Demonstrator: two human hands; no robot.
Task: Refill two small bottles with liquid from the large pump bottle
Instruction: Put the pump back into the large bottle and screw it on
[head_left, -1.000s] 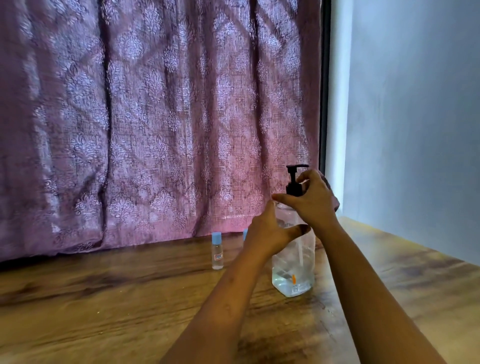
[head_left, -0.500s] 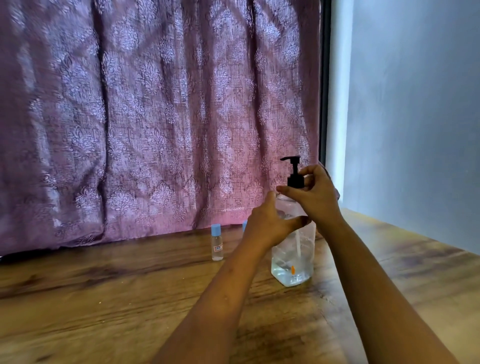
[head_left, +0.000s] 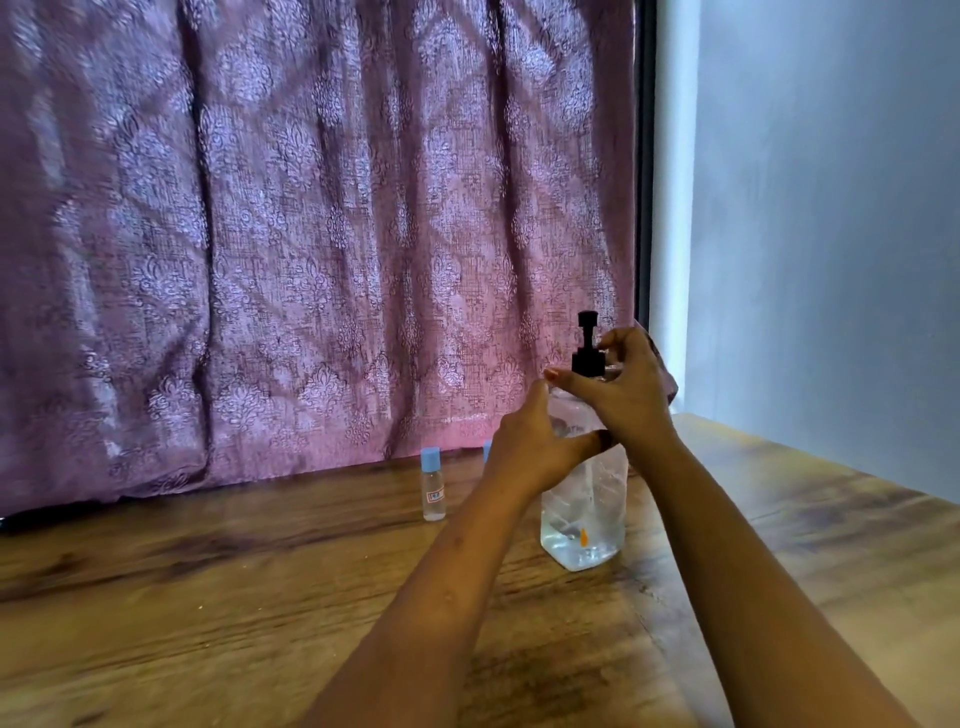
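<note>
Your left hand (head_left: 535, 447) is curled round the shoulder of the large pump bottle (head_left: 582, 514). The bottle stands upright on the wooden table (head_left: 208, 597), roughly 5 o'clock from frame centre. Your right hand (head_left: 631, 395) pinches the base of the black pump top (head_left: 588, 348). One blue-capped small bottle (head_left: 434, 486) stands at the pump bottle's 10 o'clock, near the curtain (head_left: 311, 234). A second small bottle (head_left: 487, 451) peeks out behind your left hand.

Two small bottles (head_left: 434, 486), one pump bottle (head_left: 582, 514)
</note>
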